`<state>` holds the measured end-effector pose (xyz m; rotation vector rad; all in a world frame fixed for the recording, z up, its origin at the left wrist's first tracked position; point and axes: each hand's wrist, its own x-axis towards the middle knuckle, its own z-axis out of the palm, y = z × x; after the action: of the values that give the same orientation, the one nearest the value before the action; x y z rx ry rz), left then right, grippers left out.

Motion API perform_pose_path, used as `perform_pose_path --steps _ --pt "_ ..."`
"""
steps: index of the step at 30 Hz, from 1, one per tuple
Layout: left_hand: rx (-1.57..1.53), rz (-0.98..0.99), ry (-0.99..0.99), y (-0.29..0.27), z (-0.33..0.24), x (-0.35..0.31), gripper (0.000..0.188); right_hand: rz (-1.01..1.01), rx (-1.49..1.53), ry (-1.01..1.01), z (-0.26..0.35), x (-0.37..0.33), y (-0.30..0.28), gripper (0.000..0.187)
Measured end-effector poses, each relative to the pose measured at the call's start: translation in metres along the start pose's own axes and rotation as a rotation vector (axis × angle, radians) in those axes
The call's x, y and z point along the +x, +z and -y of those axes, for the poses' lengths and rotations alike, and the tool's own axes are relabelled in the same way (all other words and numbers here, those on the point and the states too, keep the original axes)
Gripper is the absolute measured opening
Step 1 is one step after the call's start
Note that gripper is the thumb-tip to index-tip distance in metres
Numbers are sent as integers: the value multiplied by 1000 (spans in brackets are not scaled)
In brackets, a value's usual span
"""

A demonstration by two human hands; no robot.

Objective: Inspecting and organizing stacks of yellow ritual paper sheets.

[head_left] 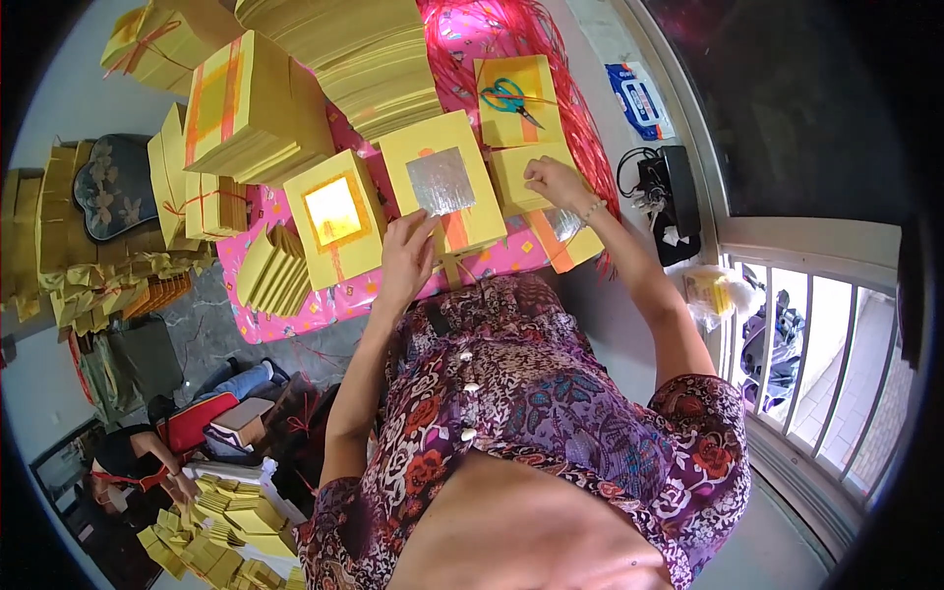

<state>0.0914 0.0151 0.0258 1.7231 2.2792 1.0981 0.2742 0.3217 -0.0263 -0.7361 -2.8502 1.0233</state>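
Observation:
In front of me a stack of yellow paper sheets has a silver foil square and an orange band on its top. My left hand rests at the stack's near left corner, fingers stretched out. To the right, my right hand hovers over a lower yellow paper bundle, its fingers curled together; whatever they may hold is hidden. Under that wrist, a sheet with silver foil and an orange stripe hangs near the table edge. Left of the middle stack stands another yellow stack with a shiny gold square.
Teal-handled scissors lie on a yellow bundle, beside many red strips. Tall yellow paper stacks crowd the far side of the pink tablecloth. A barred window is at right. Another person handles yellow bundles at lower left.

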Motion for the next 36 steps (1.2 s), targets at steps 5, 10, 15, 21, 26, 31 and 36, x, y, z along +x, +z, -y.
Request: perform_pose_path --steps 5,10,15,21,26,31,36 --pt "21 1 0 -4 -1 2 42 -72 -69 -63 15 1 -14 13" --pt "-34 7 -8 -9 -5 -2 38 -106 -46 -167 63 -6 -38 16" --pt "-24 83 17 -13 -7 -3 47 20 -51 -452 113 -23 -29 36" --pt "15 157 31 -9 6 -1 47 136 -170 -540 127 -24 1 44" --pt "-123 131 -14 -15 8 2 29 207 -91 -548 122 -17 -5 33" --pt "-234 134 -77 -14 14 3 18 332 48 -432 121 -11 -14 22" --pt "-294 119 -118 -10 15 3 14 338 100 -421 122 -10 -16 19"
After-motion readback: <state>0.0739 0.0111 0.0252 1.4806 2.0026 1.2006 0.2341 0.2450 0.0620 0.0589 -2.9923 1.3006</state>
